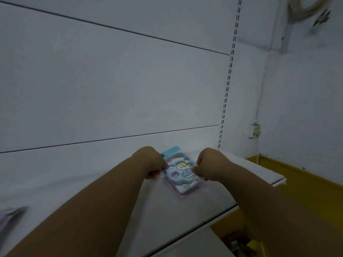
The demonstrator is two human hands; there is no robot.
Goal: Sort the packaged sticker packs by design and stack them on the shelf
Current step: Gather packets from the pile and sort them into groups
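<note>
A sticker pack [181, 173] with pastel puffy stickers and a light blue header lies on the white shelf [104, 182], near its right end. My left hand [151, 163] pinches the pack's left edge. My right hand [207, 165] pinches its right edge. Both hands have curled fingers. A pinkish pack edge shows beneath the top pack, so it rests on at least one other. At the far left, another pack [10, 217] lies partly out of view.
The shelf's white back panel [111, 80] rises behind, with a slotted upright [227, 89] at its right. A yellow surface [306, 186] lies right of the shelf. A lower white shelf edge [185, 243] runs below. A wall socket [255, 130] sits at right.
</note>
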